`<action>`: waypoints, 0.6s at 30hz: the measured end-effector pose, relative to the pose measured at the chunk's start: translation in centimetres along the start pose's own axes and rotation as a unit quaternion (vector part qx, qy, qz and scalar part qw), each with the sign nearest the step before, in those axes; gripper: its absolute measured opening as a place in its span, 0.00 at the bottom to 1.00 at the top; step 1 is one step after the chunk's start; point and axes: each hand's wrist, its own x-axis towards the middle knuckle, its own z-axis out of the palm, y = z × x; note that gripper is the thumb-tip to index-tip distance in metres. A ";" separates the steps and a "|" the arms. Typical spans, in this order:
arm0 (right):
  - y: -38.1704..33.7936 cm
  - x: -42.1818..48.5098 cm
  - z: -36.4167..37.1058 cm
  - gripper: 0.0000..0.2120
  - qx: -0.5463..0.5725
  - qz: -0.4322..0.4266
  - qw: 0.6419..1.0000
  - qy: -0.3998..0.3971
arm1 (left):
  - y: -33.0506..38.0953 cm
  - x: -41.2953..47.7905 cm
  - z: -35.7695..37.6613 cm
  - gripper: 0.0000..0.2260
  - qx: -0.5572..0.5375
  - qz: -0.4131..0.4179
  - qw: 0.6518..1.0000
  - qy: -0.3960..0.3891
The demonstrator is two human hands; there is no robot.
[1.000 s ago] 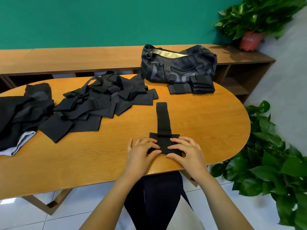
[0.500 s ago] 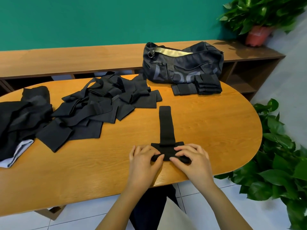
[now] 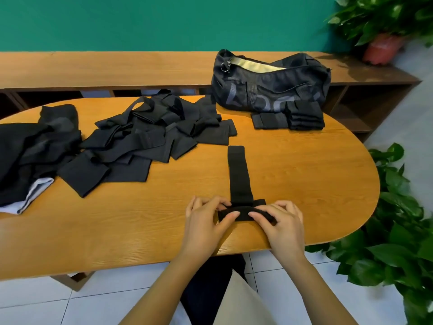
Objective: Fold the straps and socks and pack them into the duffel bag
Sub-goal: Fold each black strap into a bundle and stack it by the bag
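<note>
Black strap (image 3: 239,174), near end folded over and pinched by left hand (image 3: 203,221) and right hand (image 3: 281,226). Risk: fold probably springs open if 1 pinch slackens; tail may skew.

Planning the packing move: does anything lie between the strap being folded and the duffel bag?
A folded stack lies on the table against the near side of the duffel bag. Otherwise bare wood separates the strap from the bag, whose top is unzipped. The left hand and right hand both grip the strap.

Black strap (image 3: 239,174) lies flat, near end rolled; unzipped duffel bag (image 3: 269,90) behind.
</note>
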 end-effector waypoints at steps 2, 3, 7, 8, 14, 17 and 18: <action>-0.4 0.1 0.0 0.12 -0.002 -0.005 1.000 0.017 | 0.0 -0.1 0.0 0.14 0.038 0.021 0.999 -0.020; -0.4 0.1 0.0 0.11 -0.003 -0.006 1.000 0.023 | 0.0 -0.1 0.1 0.12 0.054 0.032 0.998 -0.025; 0.2 -0.1 0.4 0.11 -0.009 -0.002 1.000 0.011 | -0.2 0.0 0.2 0.08 0.073 0.040 0.996 -0.027; 0.4 -0.2 0.4 0.11 -0.010 -0.001 1.000 0.011 | -0.2 0.0 0.2 0.08 0.074 0.042 0.996 -0.026; 1.0 -0.4 0.0 0.20 -0.043 -0.035 0.998 -0.042 | -0.3 0.2 0.2 0.06 0.053 0.035 0.998 -0.019; 1.5 -0.4 -0.1 0.15 -0.038 -0.016 0.998 -0.053 | -0.3 0.1 0.0 0.06 0.026 0.007 1.000 -0.011; 1.5 -0.3 -0.2 0.13 -0.025 -0.003 0.999 -0.042 | -0.1 0.1 -0.1 0.07 0.012 -0.014 1.000 -0.011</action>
